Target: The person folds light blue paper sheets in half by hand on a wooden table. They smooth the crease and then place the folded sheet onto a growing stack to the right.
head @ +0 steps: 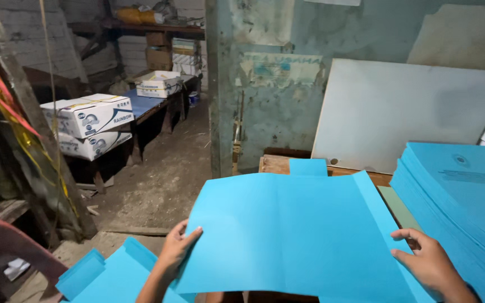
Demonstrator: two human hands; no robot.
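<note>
A large bright blue card sheet, cut as an unfolded folder with flaps, is spread open in front of me. My left hand grips its left edge, thumb on top. My right hand rests flat on its lower right corner, fingers spread. A small flap sticks up at the sheet's far edge. To the right lies a thick stack of the same blue sheets. More blue sheets lie lower down at my left.
A wooden table edge shows behind the sheet. A white board leans on the teal wall. White cardboard boxes sit on a bench at left. A reddish chair back is at the bottom left, above a dirt floor.
</note>
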